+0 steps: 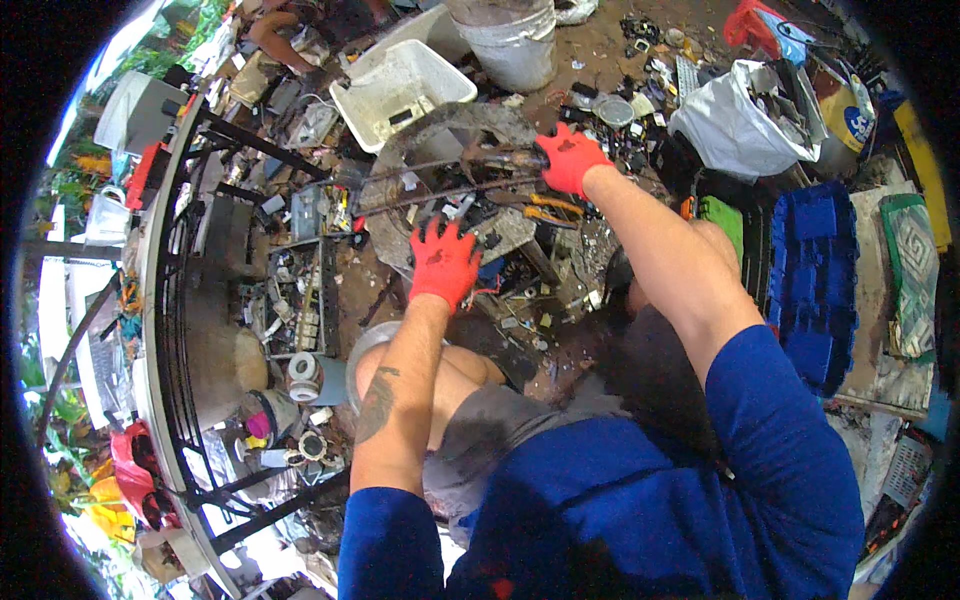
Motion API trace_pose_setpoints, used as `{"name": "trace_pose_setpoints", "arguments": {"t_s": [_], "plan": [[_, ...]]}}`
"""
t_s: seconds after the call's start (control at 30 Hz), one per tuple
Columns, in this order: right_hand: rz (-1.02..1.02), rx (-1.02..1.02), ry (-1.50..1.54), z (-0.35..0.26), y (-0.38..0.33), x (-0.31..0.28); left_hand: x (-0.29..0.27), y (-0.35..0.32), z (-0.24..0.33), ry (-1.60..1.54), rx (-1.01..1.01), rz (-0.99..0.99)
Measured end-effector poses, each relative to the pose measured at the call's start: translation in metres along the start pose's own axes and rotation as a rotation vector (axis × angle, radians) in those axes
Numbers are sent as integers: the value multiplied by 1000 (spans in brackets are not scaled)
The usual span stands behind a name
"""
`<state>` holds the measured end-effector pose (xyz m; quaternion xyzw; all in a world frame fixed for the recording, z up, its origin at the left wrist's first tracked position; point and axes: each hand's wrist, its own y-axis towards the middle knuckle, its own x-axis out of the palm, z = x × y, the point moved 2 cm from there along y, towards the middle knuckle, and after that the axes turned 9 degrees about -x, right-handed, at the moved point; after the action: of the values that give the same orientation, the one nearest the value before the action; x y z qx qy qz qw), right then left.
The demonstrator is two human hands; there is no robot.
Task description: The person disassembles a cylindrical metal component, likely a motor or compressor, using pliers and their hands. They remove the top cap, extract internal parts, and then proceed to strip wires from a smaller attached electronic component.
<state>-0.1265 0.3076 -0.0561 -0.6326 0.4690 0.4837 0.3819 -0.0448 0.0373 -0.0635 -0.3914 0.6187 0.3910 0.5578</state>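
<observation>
My left hand (443,265), in a red glove, rests over the near edge of a worn round work block (400,225), its fingers spread and nothing visible in them. My right hand (574,163), gloved the same way, is at the block's right side with its fingers apart. Its fingertips come close to the end of a brownish, worn tool (505,160) on the block; whether they touch is unclear. Orange-handled pliers (553,210) lie just below that hand. A long thin dark rod (440,194) crosses the block between the hands, among small scraps.
Beyond the block stand a white plastic bin (385,112) and a whitish bucket (510,50). A white sack (735,120) and blue crate (812,285) are at right. A metal frame (160,330) runs along the left. Electronic scrap litters the ground. Someone's bare leg (275,40) shows at top left.
</observation>
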Motion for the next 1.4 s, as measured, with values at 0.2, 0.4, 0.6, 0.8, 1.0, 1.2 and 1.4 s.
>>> {"name": "trace_pose_setpoints", "arguments": {"t_s": [0.2, 0.4, 0.6, 0.8, 1.0, 1.2, 1.4], "plan": [[19, -84, -33, -27, -5, -5, -10, -8, -9, -167, -70, -8], [-52, 108, 294, -34, 13, 0, 7, -24, -40, -330, -300, 1], [-8, 257, 606, -25, 7, -4, 5, -16, -48, -373, -437, -72], [121, 59, 1130, -18, -28, -12, 26, 2, -55, -623, -497, -120], [61, -68, 1527, -86, -117, -71, 39, -7, -75, -815, -499, -55], [152, -39, 1011, -97, -171, -29, -7, -5, -39, -561, -615, -95], [269, -102, 838, -124, -204, -41, 21, 4, -56, -678, -510, -67]]}}
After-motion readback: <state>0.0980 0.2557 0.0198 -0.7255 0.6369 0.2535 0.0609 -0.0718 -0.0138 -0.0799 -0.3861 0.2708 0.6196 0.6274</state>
